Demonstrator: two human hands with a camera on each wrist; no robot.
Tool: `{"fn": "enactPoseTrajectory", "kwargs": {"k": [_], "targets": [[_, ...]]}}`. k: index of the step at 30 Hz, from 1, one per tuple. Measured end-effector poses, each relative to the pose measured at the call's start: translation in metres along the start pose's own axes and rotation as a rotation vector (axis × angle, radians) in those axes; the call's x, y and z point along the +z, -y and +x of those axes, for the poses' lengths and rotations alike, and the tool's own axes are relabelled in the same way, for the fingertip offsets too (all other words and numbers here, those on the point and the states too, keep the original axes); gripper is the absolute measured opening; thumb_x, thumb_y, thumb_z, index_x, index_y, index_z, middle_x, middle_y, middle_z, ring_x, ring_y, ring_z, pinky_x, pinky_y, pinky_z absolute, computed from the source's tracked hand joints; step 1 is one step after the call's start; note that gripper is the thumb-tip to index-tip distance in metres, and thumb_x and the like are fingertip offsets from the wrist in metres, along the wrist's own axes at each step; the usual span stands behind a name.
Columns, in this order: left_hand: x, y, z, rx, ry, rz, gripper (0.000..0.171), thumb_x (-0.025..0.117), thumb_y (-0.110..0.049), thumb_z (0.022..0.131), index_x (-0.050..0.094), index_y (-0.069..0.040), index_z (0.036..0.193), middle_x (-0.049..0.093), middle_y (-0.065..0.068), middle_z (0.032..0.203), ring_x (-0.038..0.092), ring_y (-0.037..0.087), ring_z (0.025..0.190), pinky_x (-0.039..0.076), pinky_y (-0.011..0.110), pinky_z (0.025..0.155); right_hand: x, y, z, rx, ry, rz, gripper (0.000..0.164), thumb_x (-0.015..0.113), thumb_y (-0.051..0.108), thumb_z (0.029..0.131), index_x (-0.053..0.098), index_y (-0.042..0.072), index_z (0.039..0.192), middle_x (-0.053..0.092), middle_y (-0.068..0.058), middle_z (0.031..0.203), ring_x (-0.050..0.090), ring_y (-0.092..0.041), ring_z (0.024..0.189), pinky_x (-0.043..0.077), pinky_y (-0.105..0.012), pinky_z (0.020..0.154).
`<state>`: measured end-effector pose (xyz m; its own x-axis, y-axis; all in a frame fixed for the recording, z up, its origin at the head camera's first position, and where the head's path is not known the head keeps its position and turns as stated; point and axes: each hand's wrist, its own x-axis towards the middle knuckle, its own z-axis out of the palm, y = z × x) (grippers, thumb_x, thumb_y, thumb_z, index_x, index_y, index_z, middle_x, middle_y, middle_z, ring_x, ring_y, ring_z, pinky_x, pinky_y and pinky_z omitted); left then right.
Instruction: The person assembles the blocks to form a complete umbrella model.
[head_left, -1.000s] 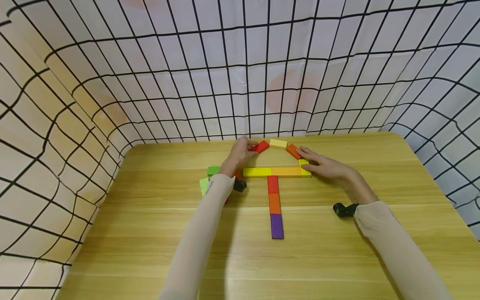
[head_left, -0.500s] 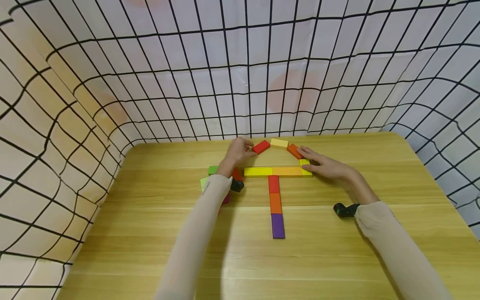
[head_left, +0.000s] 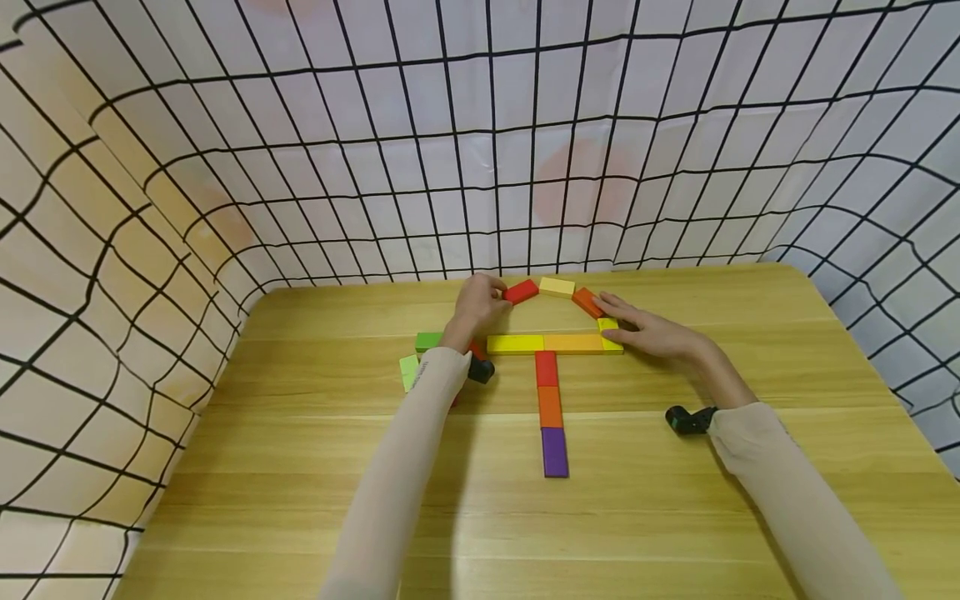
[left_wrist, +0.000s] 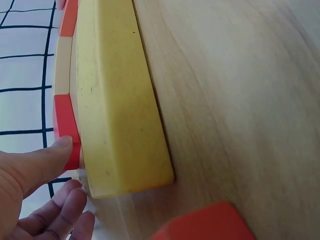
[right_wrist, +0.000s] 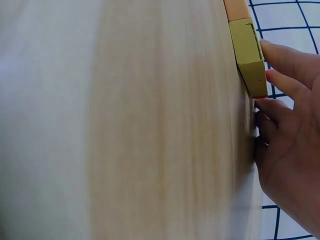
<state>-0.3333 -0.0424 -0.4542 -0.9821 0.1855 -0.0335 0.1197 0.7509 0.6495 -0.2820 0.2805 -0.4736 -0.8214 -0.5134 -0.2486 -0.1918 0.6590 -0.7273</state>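
In the head view, my left hand (head_left: 477, 306) is at the left end of a red block (head_left: 521, 292), thumb and forefinger on either side of it. The left wrist view shows the thumb on this red block (left_wrist: 65, 117), with the other fingers curled beneath. A pale yellow block (head_left: 557, 287) and an orange block (head_left: 588, 302) continue the arch to the right. My right hand (head_left: 651, 330) lies with extended fingers, its fingertips on the orange block and thumb beside a small yellow block (head_left: 608, 323).
Under the arch runs a row of a yellow block (head_left: 515, 344) and a light orange block (head_left: 573, 343). A red, an orange and a purple block (head_left: 554, 452) form a stem. Green blocks (head_left: 408, 371) and others lie partly behind the left forearm. A grid-patterned cloth (head_left: 450, 167) rises behind the table.
The red block at my left hand has turned slightly, its left end shifting a little toward the back. My left fingers have stayed by that end, and the right hand keeps its place.
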Motion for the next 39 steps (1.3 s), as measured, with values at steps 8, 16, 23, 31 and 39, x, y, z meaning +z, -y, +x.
{"fn": "enactPoseTrajectory", "kwargs": {"k": [8, 16, 23, 31, 39], "targets": [[0.001, 0.0, 0.001, -0.009, -0.006, -0.005, 0.034, 0.077, -0.012, 0.094, 0.073, -0.003, 0.127, 0.073, 0.014, 0.126, 0.066, 0.027, 0.116, 0.056, 0.038, 0.101, 0.0, 0.0, 0.0, -0.01, -0.003, -0.004, 0.071, 0.049, 0.04, 0.11, 0.013, 0.02, 0.168, -0.005, -0.011, 0.176, -0.006, -0.043, 0.161, 0.003, -0.073, 0.124], [0.002, 0.002, 0.003, -0.019, -0.013, -0.013, 0.036, 0.074, -0.012, 0.096, 0.072, -0.005, 0.131, 0.071, 0.014, 0.13, 0.065, 0.026, 0.116, 0.055, 0.038, 0.1, 0.001, 0.0, 0.001, -0.02, -0.004, 0.024, 0.071, 0.051, 0.038, 0.11, 0.015, 0.018, 0.167, -0.005, -0.012, 0.176, -0.008, -0.042, 0.161, 0.002, -0.072, 0.124], [0.003, 0.003, 0.005, -0.056, -0.008, -0.061, 0.039, 0.074, -0.012, 0.096, 0.069, -0.008, 0.135, 0.07, 0.014, 0.13, 0.058, 0.02, 0.102, 0.049, 0.029, 0.083, 0.001, 0.001, 0.0, -0.017, -0.007, 0.038, 0.071, 0.051, 0.037, 0.109, 0.015, 0.018, 0.167, -0.006, -0.012, 0.176, -0.009, -0.041, 0.161, 0.0, -0.073, 0.123], [0.002, 0.005, 0.005, -0.073, -0.012, -0.076, 0.041, 0.073, -0.013, 0.096, 0.068, -0.009, 0.136, 0.071, 0.013, 0.126, 0.053, 0.017, 0.094, 0.04, 0.024, 0.073, 0.003, 0.003, 0.001, -0.045, -0.004, 0.019, 0.07, 0.049, 0.036, 0.11, 0.013, 0.017, 0.168, -0.005, -0.012, 0.176, -0.009, -0.04, 0.161, 0.0, -0.071, 0.125], [-0.02, 0.014, -0.008, 0.022, 0.094, -0.092, 0.044, 0.066, -0.016, 0.103, 0.06, -0.001, 0.144, 0.07, 0.021, 0.127, 0.066, 0.029, 0.107, 0.056, 0.034, 0.089, 0.002, 0.001, -0.001, -0.004, -0.005, 0.034, 0.072, 0.05, 0.039, 0.11, 0.012, 0.02, 0.168, -0.007, -0.012, 0.175, -0.01, -0.042, 0.161, 0.0, -0.073, 0.124]]}}
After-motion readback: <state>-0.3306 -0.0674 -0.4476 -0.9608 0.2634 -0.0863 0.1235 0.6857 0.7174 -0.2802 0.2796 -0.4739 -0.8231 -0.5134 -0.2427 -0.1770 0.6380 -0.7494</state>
